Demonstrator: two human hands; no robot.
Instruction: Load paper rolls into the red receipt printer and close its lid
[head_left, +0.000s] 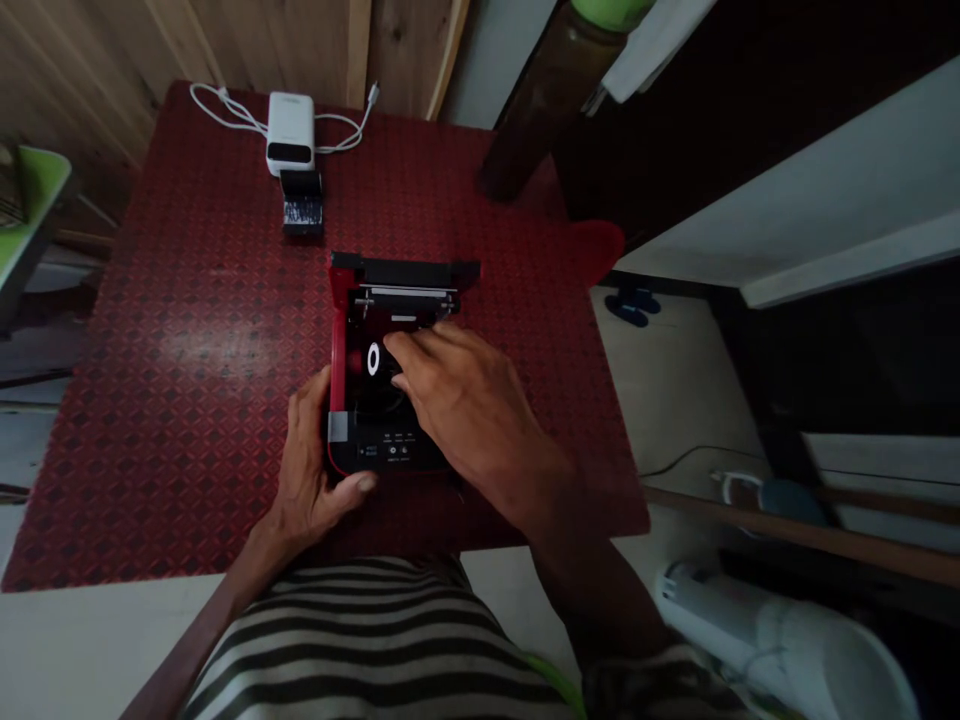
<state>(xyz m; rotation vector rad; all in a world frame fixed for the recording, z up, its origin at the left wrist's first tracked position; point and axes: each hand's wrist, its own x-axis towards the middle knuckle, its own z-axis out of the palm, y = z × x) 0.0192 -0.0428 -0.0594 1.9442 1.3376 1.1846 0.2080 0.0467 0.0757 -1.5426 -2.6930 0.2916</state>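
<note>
A red and black device (338, 350) sits on the red patterned table with its lid raised at the back. My right hand (469, 400) reaches into its open compartment, thumb and fingers closed on a small dark roll (373, 359) whose end shows a white ring. Spread along the device's left side and front left corner is my left hand (309, 465), its thumb apart from the fingers. Small sockets and white print mark the device's black front panel (382, 450).
Toward the back of the table (202, 350) lie a white power bank (290, 130) with white cables and a small black case (302, 204). A tall dark bottle (555, 90) with a green cap stands at the back right. Blue slippers (631, 305) lie on the floor.
</note>
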